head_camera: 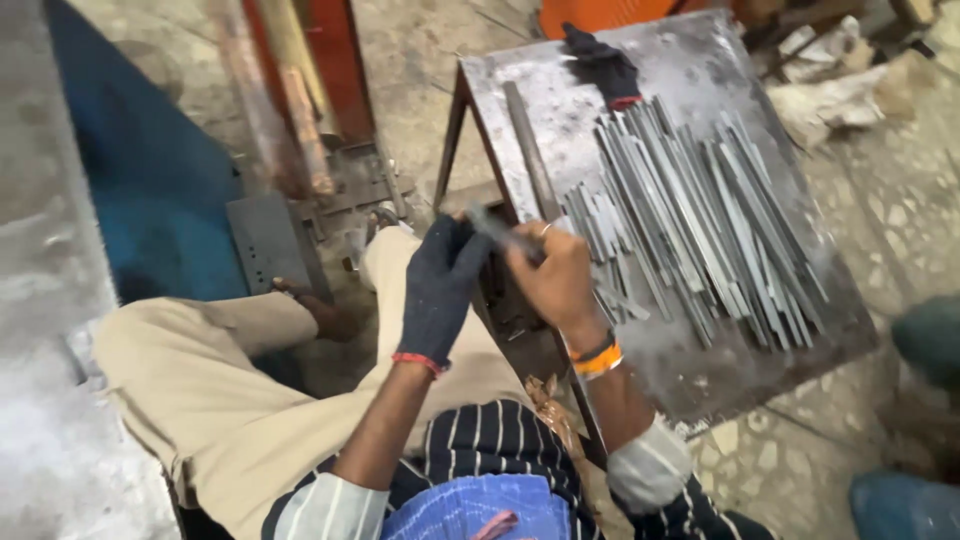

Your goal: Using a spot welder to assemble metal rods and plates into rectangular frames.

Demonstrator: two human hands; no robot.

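My left hand (443, 290), in a dark glove with a red cuff, and my bare right hand (556, 282) meet at the near left edge of a worn metal table (690, 55). Both grip one flat grey metal strip (492, 226) that sticks up to the left between them. My right wrist wears orange bands. A large heap of similar grey metal strips (690, 215) lies fanned across the table right of my hands. One longer bar (530, 150) lies alone along the table's left side.
A second dark glove (605, 65) lies at the table's far edge. A red and rusty machine frame (305, 90) stands to the left, with a blue panel (150, 180) beside it. My beige-trousered leg (220, 390) is bent below. Rubble lies at the top right.
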